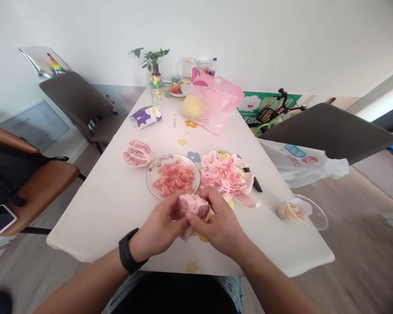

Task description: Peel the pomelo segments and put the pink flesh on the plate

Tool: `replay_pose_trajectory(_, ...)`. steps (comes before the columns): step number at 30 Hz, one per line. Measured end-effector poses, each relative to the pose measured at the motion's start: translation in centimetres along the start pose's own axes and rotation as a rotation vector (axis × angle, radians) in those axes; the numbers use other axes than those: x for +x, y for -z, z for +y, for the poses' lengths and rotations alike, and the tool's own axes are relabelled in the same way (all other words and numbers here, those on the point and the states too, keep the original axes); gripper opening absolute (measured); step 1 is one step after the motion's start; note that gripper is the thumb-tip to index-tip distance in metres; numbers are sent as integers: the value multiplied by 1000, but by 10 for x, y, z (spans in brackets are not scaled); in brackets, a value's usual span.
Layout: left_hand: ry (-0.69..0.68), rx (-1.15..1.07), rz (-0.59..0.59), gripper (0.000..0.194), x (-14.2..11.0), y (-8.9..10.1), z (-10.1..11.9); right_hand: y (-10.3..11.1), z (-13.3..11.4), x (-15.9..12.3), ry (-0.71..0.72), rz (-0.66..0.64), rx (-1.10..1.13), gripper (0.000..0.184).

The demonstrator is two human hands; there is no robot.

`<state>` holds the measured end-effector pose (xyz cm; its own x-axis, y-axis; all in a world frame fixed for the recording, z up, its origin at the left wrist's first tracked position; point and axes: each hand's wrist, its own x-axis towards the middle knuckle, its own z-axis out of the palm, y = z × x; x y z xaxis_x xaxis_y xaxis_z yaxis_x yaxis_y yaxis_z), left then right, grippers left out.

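Note:
Between my two hands is a piece of pink pomelo (pixel 193 205), its pale membrane partly pulled back. My left hand (pixel 162 222), with a black band on the wrist, has its fingers closed round the left side. My right hand (pixel 219 222) pinches the right side, both thumbs meeting at the front. Just beyond is a round plate (pixel 149 185) with peeled pink pomelo flesh (pixel 173 176) heaped on it. Right of the plate lies a pile of peeled membranes and rind (pixel 224 174). A larger unpeeled pomelo chunk (pixel 137 153) rests to the plate's left.
A dark-handled knife (pixel 256 181) lies beside the peel pile. Farther back are a tissue pack (pixel 146 117), a pink plastic bag (pixel 219 102) and a yellow round fruit (pixel 192 107). A clear container (pixel 309 213) sits at the right edge. Chairs (pixel 75 102) flank the table (pixel 118 226).

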<state>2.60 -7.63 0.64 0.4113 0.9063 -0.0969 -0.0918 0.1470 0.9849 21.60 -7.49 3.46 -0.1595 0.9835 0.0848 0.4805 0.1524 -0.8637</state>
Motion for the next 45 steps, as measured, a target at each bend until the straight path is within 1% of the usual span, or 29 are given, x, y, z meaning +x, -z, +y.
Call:
replay_pose_trajectory(2,5,-31,-2,59,-1,-1,-1,-1,1,-1,20,8,-5,26)
replay_pose_trajectory(7,3,-15,74,67,-3,-4,-3,-7,6,-2,89,63,-61,22)
replay_pose_trajectory(11,-6,-56,63,56,-5,-7,-3,-10,9,-2,168,115,-126,23)
replay_pose_trajectory(15,-25,-29,93,48,-7,-7,-7,-12,11,-3,215,120,-156,24)
replay_pose_trajectory(17,-27,-17,118,49,-7,-6,-9,-14,11,-3,243,120,-158,22)
replay_pose_trajectory(19,-28,-21,169,54,-5,-7,-8,-14,10,-2,254,141,-145,21)
replay_pose_trajectory(21,-15,-60,198,63,-3,-8,-6,-13,8,1,219,163,-104,24)
replay_pose_trajectory(22,-3,-89,195,66,-2,-9,-4,-12,7,3,178,161,-64,30)
replay_pose_trajectory(24,17,-124,194,68,0,-9,0,-11,4,6,55,84,62,43)
replay_pose_trajectory(25,26,-122,208,67,0,-9,2,-10,3,7,-11,25,136,47)
replay_pose_trajectory(27,34,-108,259,60,1,-8,4,-12,1,9,-111,-78,263,48)
replay_pose_trajectory(29,29,-96,304,50,2,-7,5,-16,2,10,-150,-106,322,49)
replay_pose_trajectory(32,36,-8,355,43,5,-8,5,-24,6,11,-193,-63,335,51)
replay_pose_trajectory(35,66,133,396,44,7,-9,5,-31,8,13,-266,-47,366,51)
replay_pose_trajectory(37,63,176,417,44,8,-10,4,-33,7,14,-291,-46,364,51)
replay_pose_trajectory(40,40,219,450,42,6,-10,5,-32,1,14,-272,-12,280,48)
replay_pose_trajectory(45,-44,327,538,42,2,-8,5,-30,-13,14,-174,107,76,40)
